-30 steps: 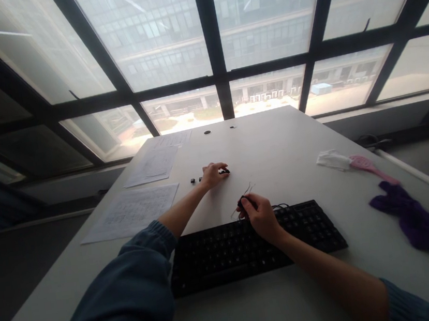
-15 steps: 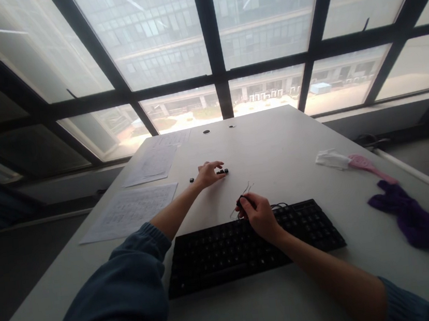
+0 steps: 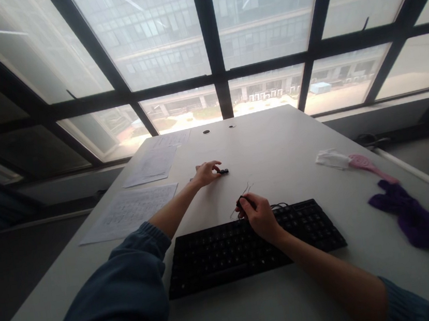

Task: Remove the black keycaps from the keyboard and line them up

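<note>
My left hand (image 3: 207, 173) rests far forward on the white table, its thumb and forefinger closed at the near end of a short row of small black keycaps (image 3: 224, 171). The leftmost keycap is partly hidden by my fingertips. My right hand (image 3: 259, 215) is above the top edge of a black keyboard (image 3: 226, 258), fingers wrapped round the dark handle of a wire keycap puller (image 3: 246, 188). Thin wire prongs stick out beyond the fingers on both sides. The keyboard lies flat and slightly turned, partly covered by my right hand and forearm.
Printed sheets (image 3: 129, 212) lie along the table's left side. At the right are a white cloth (image 3: 331, 159), a pink item (image 3: 363, 162) and a purple cloth (image 3: 421, 218). A black cable (image 3: 279, 205) loops behind the keyboard. Windows stand beyond the far table edge.
My left hand has shifted slightly left, and its thumb and forefinger have come together at the keycaps. My right hand with the puller has hardly moved.
</note>
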`<act>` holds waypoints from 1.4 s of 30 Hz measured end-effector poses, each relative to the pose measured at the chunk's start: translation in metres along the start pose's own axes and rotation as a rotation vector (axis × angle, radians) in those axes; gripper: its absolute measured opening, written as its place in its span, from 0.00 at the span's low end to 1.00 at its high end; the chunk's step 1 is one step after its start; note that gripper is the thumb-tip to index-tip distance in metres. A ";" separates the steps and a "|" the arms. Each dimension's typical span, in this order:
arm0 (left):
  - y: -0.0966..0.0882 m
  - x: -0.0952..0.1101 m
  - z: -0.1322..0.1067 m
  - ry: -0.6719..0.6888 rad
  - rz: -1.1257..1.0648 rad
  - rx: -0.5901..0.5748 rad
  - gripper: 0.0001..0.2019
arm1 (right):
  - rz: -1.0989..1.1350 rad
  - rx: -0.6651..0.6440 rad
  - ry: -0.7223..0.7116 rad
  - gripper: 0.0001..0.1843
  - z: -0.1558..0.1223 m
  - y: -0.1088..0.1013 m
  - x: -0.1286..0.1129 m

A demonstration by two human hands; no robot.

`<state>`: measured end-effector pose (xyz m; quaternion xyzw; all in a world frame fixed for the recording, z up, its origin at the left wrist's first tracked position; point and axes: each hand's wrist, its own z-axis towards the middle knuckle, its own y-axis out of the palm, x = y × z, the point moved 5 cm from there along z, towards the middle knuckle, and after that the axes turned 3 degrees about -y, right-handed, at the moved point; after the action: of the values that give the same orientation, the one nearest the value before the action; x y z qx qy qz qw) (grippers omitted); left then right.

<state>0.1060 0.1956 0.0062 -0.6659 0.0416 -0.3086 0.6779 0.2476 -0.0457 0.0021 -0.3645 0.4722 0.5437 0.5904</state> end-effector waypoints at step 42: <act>-0.014 0.098 -0.220 0.127 -0.234 -0.013 0.12 | -0.403 -0.317 -0.286 0.12 -0.010 0.012 -0.027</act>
<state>0.0775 -0.0425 0.0295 -0.6496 0.0084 -0.4269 0.6290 0.2352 -0.0612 0.0257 -0.4584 0.2112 0.5283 0.6828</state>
